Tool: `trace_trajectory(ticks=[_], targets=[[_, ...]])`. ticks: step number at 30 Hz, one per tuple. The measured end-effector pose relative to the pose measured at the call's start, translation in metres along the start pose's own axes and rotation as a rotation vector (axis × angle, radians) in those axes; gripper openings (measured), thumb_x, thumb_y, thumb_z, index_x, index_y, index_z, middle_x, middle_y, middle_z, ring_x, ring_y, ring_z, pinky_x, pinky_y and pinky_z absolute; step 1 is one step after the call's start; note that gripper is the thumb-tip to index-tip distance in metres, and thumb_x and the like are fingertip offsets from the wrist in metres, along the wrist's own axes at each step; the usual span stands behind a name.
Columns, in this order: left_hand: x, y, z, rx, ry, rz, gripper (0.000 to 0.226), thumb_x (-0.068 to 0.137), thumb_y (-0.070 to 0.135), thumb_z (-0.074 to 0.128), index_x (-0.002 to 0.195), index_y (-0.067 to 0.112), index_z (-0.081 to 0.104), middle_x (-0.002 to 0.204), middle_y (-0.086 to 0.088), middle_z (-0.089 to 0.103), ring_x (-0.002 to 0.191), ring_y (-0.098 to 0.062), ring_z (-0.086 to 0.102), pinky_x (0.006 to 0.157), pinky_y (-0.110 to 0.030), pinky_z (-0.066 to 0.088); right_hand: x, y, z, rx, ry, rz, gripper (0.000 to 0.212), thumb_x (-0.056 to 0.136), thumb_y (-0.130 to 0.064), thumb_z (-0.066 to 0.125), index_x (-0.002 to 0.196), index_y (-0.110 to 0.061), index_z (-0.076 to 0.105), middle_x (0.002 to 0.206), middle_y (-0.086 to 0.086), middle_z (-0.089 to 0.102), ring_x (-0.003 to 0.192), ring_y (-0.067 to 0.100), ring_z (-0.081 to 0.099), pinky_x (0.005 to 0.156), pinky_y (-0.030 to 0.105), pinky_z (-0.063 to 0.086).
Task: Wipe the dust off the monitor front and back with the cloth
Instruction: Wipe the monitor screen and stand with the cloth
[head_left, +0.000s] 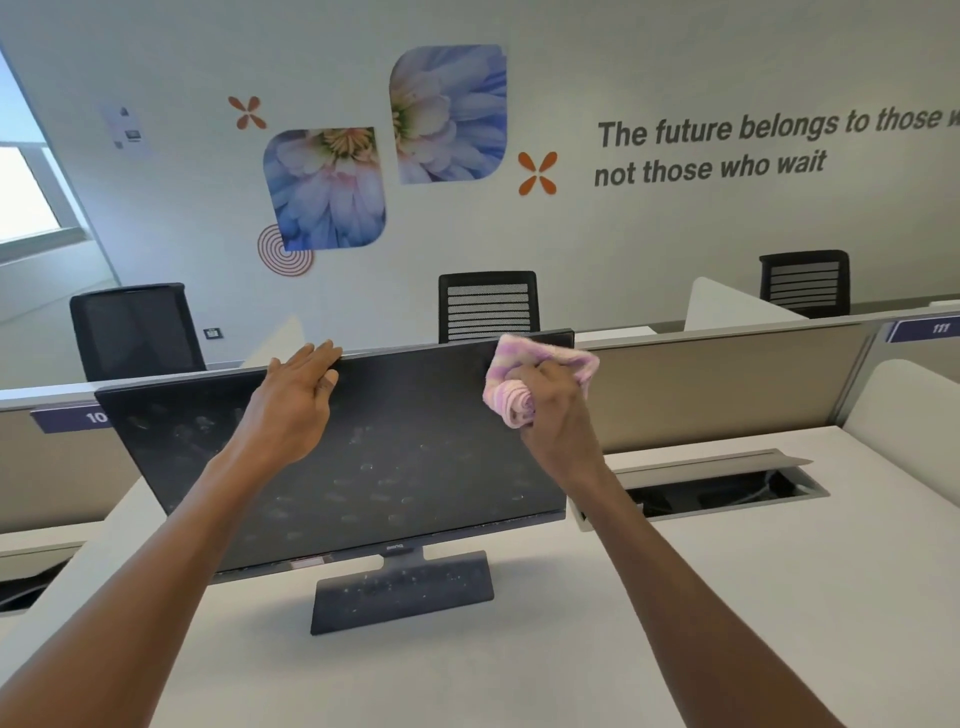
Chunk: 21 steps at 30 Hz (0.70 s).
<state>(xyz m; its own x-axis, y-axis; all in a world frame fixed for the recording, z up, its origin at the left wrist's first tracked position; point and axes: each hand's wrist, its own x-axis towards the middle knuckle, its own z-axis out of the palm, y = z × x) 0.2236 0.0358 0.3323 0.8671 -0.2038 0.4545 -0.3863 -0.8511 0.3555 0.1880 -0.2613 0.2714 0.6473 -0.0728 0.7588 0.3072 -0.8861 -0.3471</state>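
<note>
A black monitor (395, 457) stands on a dark, dusty base (402, 590) on the white desk, its dark screen facing me and marked with smudges and dust. My left hand (296, 400) rests flat on the screen's upper middle, fingertips hooked over the top edge. My right hand (558, 410) holds a bunched pink and purple striped cloth (519, 384) pressed against the screen's upper right corner.
The white desk (727, 597) has an open cable hatch (727, 488) to the right of the monitor. A grey partition (727, 384) runs behind it. Three black office chairs (488, 306) stand beyond, before a wall with flower pictures.
</note>
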Motion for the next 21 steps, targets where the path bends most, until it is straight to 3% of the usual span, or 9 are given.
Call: trace_trajectory(ticks=[4, 7, 10, 16, 21], targets=[[0.000, -0.003, 0.000, -0.001, -0.005, 0.010, 0.044, 0.106, 0.020, 0.035, 0.149, 0.019, 0.040, 0.157, -0.001, 0.034, 0.149, -0.018, 0.020, 0.122, -0.037, 0.006, -0.038, 0.019, 0.018, -0.048, -0.077, 0.028, 0.026, 0.070, 0.003, 0.062, 0.094, -0.005, 0.068, 0.084, 0.009, 0.062, 0.078, 0.026, 0.059, 0.072, 0.040, 0.051], [0.001, -0.006, 0.003, 0.011, -0.012, 0.022, 0.044, 0.106, 0.022, 0.035, 0.150, 0.019, 0.039, 0.158, 0.001, 0.033, 0.150, -0.016, 0.019, 0.122, -0.037, 0.006, -0.031, 0.023, 0.012, -0.027, -0.033, 0.114, 0.031, 0.073, 0.002, 0.069, 0.104, -0.005, 0.067, 0.091, 0.010, 0.064, 0.085, 0.024, 0.060, 0.076, 0.038, 0.053], [0.001, -0.008, 0.005, 0.015, -0.002, 0.030, 0.045, 0.106, 0.021, 0.035, 0.150, 0.018, 0.039, 0.157, 0.000, 0.034, 0.149, -0.017, 0.020, 0.123, -0.039, 0.007, -0.019, 0.009, 0.011, 0.000, -0.006, 0.069, 0.037, 0.070, 0.001, 0.072, 0.105, -0.008, 0.067, 0.097, 0.009, 0.063, 0.087, 0.024, 0.058, 0.076, 0.034, 0.050], [0.001, -0.008, 0.003, 0.008, -0.002, 0.034, 0.044, 0.106, 0.020, 0.035, 0.150, 0.019, 0.040, 0.157, 0.002, 0.034, 0.149, -0.015, 0.020, 0.122, -0.036, 0.006, -0.054, 0.023, 0.025, -0.037, -0.136, 0.054, 0.034, 0.062, 0.000, 0.081, 0.094, -0.003, 0.069, 0.088, 0.011, 0.066, 0.080, 0.026, 0.062, 0.071, 0.039, 0.056], [0.001, -0.006, 0.004, 0.018, 0.011, 0.033, 0.044, 0.106, 0.020, 0.035, 0.150, 0.018, 0.040, 0.157, 0.000, 0.034, 0.149, -0.018, 0.021, 0.122, -0.037, 0.006, -0.040, 0.030, 0.010, -0.001, -0.018, 0.115, 0.037, 0.072, 0.000, 0.074, 0.108, -0.004, 0.066, 0.097, 0.011, 0.064, 0.087, 0.025, 0.060, 0.076, 0.034, 0.052]])
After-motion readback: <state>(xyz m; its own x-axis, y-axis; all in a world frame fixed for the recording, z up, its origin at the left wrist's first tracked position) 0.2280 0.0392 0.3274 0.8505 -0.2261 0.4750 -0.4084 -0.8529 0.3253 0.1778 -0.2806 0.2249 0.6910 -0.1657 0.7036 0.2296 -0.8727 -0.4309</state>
